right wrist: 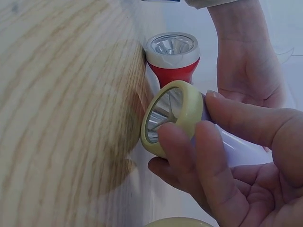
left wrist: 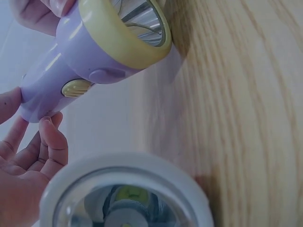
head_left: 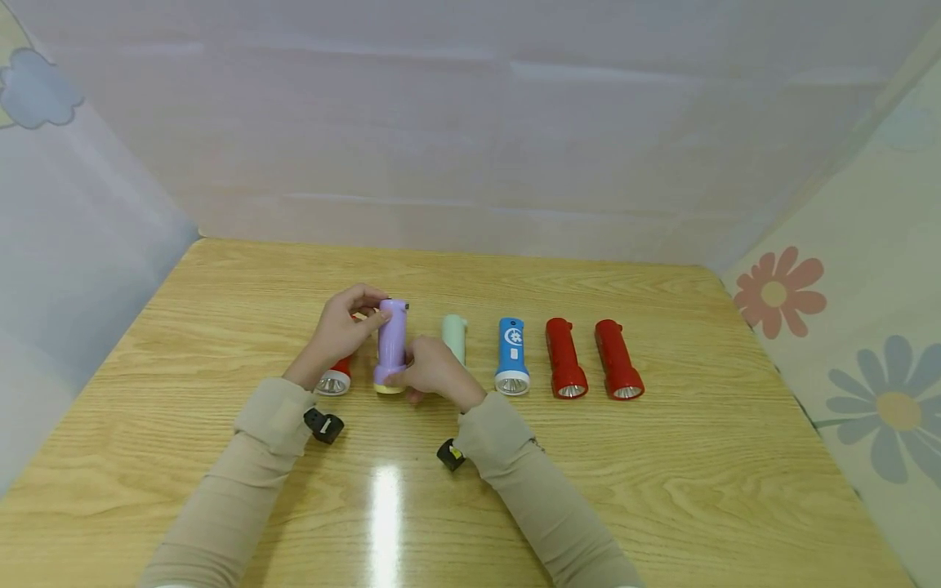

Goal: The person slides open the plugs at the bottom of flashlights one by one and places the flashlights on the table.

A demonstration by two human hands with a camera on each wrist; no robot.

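Note:
A purple flashlight (head_left: 392, 339) with a pale yellow rim is between my two hands. My left hand (head_left: 341, 322) pinches its tail end between thumb and fingers; the left wrist view shows a yellow switch (left wrist: 75, 88) on its body. At the lens end, my right hand (head_left: 437, 367) holds the yellow rim (right wrist: 191, 111) and purple collar with its fingertips. Its lens end is close to the table; whether it touches is hard to tell. Under the left hand lies a red flashlight with a white rim (head_left: 334, 382), partly hidden. The right hand partly covers a mint green flashlight (head_left: 454, 331).
To the right in the same row lie a blue flashlight (head_left: 511, 351) with a white rim and two red flashlights (head_left: 564, 359). They rest on a wooden table (head_left: 698, 457). A pale cloth wall (head_left: 470, 147) stands behind, with flower-printed cloth at the right.

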